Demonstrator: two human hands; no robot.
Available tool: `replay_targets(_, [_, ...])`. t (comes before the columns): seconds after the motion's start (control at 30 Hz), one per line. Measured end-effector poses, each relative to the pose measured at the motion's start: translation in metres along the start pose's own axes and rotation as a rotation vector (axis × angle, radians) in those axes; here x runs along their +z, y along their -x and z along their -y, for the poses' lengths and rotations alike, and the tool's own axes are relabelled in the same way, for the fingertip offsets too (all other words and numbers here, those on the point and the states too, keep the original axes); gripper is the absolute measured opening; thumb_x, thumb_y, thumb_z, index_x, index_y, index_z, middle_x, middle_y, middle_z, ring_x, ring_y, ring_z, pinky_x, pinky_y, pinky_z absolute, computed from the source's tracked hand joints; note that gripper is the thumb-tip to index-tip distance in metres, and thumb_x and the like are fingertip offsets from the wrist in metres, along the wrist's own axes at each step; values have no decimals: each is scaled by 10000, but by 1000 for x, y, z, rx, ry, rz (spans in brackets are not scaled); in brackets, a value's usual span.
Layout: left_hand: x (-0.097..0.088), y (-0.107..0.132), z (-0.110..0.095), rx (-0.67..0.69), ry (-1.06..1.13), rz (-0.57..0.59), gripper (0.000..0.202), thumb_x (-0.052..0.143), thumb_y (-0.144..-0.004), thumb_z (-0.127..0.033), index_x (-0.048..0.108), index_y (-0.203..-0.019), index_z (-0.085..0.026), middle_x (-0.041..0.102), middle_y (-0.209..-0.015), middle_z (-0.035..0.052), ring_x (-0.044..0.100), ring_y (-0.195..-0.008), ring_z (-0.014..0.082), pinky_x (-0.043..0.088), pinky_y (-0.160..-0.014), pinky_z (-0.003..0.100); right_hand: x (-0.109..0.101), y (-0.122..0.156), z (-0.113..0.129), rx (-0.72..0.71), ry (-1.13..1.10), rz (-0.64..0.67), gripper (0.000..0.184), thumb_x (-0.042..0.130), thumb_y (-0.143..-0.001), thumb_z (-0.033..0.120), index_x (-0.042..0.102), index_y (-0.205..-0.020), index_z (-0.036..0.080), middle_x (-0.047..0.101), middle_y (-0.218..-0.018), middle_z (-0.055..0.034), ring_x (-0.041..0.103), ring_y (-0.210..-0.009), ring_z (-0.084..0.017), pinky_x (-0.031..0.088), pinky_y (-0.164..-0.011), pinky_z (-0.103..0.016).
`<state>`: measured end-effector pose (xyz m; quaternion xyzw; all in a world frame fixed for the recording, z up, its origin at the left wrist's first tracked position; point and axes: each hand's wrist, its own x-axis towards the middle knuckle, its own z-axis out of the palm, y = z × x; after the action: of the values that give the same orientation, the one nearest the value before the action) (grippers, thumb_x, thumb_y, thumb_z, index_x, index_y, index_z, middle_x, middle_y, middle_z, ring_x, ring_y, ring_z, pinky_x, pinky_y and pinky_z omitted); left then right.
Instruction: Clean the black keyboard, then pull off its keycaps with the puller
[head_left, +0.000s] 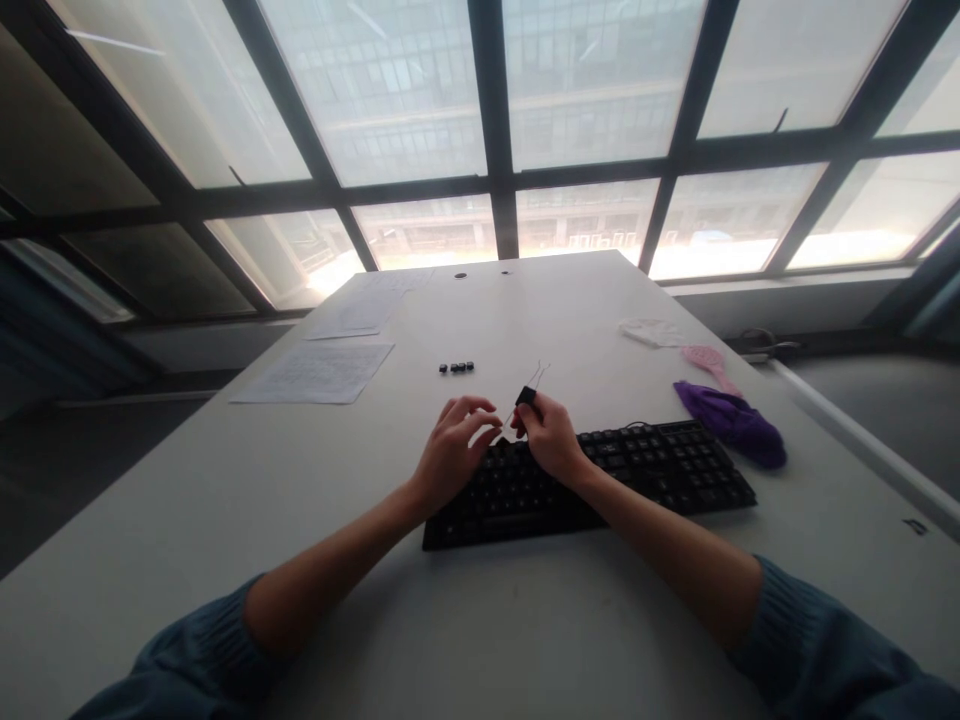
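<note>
My right hand [553,437] grips a small black keycap puller [526,396] between thumb and fingers, above the keyboard. Thin wire loops stick out from both ends of the puller, one pointing up and away, the other down toward my left hand [456,450]. The left thumb and index finger come together at the tip of the lower wire, with the other fingers raised. Whatever lies between those fingertips is too small to tell. Beneath both hands is a black keyboard [660,465], turned at a slight angle. Several loose black keycaps [457,368] sit in a short row beyond it.
Printed paper sheets [315,372] lie on the left of the white table [187,500]. On the right are a purple cloth pouch [731,425], a pink brush [709,362] and a clear plastic wrapper [649,332]. Large windows stand behind the table.
</note>
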<state>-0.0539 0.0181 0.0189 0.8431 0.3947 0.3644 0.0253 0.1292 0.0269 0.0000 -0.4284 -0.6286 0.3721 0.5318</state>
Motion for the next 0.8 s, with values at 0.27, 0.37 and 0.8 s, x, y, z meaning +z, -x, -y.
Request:
replay_targets(0.27, [-12, -19, 35, -224, 130, 134, 177, 601, -909, -329, 700, -990, -207, 679, -908, 34, 615, -747, 152, 512, -683, 289, 2, -2, -5, 30, 17, -96, 204, 463, -926, 273, 573, -780, 181, 656, -705, -26, 590, -586, -135, 440, -576, -253])
replay_targets(0.37, [-23, -19, 25, -160, 164, 339, 175, 642, -879, -342, 731, -984, -235, 687, -937, 33, 626, -787, 159, 513, -730, 293, 1, -3, -7, 25, 24, -90, 213, 463, -932, 281, 573, -777, 184, 653, -697, -23, 581, -581, -133, 432, -574, -253])
replay_targets(0.8, [-9, -15, 25, -389, 413, 291, 184, 705, -770, -272, 675, -928, -181, 729, -860, 38, 677, -744, 164, 566, -714, 301, 2, -3, -7, 19, 20, -71, 220, 470, -932, 286, 578, -770, 183, 653, -705, -25, 594, -590, -137, 444, -584, -259])
